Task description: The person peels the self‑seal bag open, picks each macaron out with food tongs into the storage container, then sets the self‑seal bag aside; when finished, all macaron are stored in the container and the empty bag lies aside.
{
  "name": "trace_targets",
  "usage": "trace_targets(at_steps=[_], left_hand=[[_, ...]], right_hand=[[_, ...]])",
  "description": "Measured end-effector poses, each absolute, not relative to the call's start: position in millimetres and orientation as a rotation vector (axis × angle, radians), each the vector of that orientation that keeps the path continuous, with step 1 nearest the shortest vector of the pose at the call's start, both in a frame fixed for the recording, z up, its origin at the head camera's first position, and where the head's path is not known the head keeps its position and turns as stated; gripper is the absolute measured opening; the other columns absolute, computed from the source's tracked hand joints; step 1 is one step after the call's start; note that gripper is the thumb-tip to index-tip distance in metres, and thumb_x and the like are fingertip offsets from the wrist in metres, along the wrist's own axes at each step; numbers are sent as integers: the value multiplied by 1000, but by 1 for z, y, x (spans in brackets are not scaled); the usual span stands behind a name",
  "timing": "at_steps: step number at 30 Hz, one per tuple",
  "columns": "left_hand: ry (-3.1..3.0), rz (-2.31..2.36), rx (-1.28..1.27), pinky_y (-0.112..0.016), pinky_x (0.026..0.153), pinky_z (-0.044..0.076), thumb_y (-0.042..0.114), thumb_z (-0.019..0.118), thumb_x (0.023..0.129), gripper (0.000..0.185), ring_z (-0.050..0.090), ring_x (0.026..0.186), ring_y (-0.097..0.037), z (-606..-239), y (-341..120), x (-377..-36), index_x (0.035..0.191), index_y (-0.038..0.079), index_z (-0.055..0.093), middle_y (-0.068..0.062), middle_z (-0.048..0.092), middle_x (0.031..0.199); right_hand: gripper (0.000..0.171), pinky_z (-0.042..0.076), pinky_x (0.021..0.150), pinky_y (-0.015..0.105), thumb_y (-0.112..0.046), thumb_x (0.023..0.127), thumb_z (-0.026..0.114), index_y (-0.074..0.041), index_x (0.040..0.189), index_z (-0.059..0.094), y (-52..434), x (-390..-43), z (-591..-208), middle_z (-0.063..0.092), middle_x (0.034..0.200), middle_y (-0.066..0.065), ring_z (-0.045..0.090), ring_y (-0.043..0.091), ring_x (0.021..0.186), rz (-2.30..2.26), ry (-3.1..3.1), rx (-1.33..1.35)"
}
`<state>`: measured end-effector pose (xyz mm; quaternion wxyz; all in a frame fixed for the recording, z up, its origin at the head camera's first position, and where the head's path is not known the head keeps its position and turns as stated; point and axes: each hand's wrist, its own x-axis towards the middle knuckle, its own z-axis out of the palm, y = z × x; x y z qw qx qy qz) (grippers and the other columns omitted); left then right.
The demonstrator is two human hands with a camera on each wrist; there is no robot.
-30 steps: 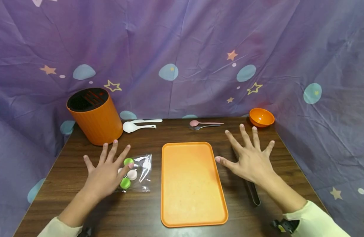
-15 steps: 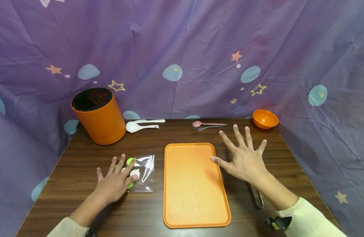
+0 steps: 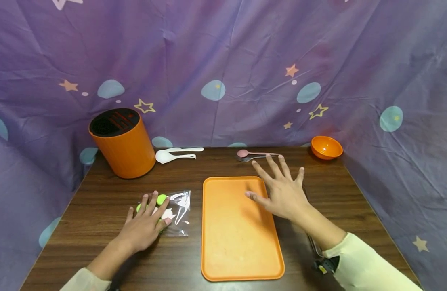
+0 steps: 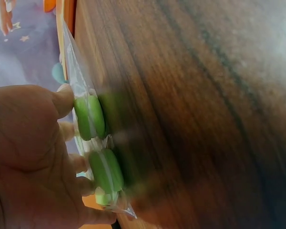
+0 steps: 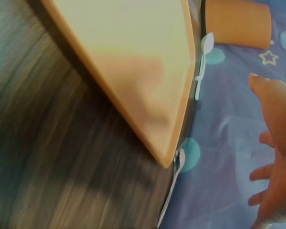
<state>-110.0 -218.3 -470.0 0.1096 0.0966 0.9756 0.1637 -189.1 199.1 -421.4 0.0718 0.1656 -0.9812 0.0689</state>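
Tabletop (image 3: 89,226) rear, left: holder (image 3: 129,153) stands upright, white utensils (image 3: 164,157) just beside it. Middle: spoon (image 3: 242,153) lies beside fork (image 3: 248,159). Right: bowl (image 3: 326,148). Purple curtain (image 3: 259,52) hangs behind.

The left hand (image 3: 142,228) is held palm down, its fingers (image 3: 152,203) extended and slightly parted, the thumb (image 3: 164,223) turned inward. The right hand (image 3: 282,195) is held raised, palm down, with all five fingers splayed wide. Both forearms (image 3: 319,227) are extended forward, angled inward and partly bared.
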Motion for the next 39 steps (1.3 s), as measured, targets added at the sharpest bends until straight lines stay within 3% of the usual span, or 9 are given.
trace_targets(at_steps=[7, 13, 20, 27, 35, 39], left_hand=[[2879, 493, 307, -87, 127, 14, 47, 50, 117, 74, 7, 169, -56, -472, -219, -111, 177, 12, 23, -26, 7, 184], [2845, 515, 315, -88, 126, 12, 49, 47, 118, 74, 4, 168, -58, -470, -220, -114, 177, 12, 23, -26, 4, 184], [2848, 519, 321, -88, 126, 12, 47, 48, 118, 74, 4, 168, -58, -470, -222, -115, 177, 11, 23, -26, 4, 184], [2860, 525, 323, -88, 126, 12, 48, 48, 117, 74, 6, 168, -59, -471, -220, -116, 177, 11, 23, -26, 5, 184], [2854, 520, 315, -88, 126, 14, 47, 48, 117, 73, 6, 168, -58, -470, -219, -116, 177, 11, 24, -27, 6, 183], [2862, 512, 311, -89, 125, 15, 47, 49, 117, 73, 7, 167, -60, -471, -221, -116, 176, 10, 26, -29, 7, 183]], right_hand=[[87, 14, 120, 96, -80, 99, 60, -37, 172, 40, 170, -203, -429, 28, 185, 4, 19, 41, 173, 240, -2892, 703], [76, 24, 120, 93, -67, 104, 65, -26, 167, 52, 139, -212, -437, 42, 178, 4, 34, 39, 168, 229, -2837, 937], [44, 44, 116, 81, -42, 106, 76, -14, 140, 76, 96, -226, -451, 75, 142, 4, 64, 34, 135, 392, -2727, 1217], [28, 55, 103, 62, -32, 107, 75, -18, 131, 80, 58, -240, -469, 78, 127, -1, 64, 28, 117, 415, -2713, 1321], [21, 56, 87, 49, -27, 108, 73, -20, 126, 82, 25, -251, -480, 77, 121, -3, 65, 25, 111, 432, -2696, 1383], [21, 53, 85, 44, -23, 110, 71, -22, 127, 81, 10, -254, -482, 76, 122, -3, 63, 25, 111, 382, -2730, 1385]])
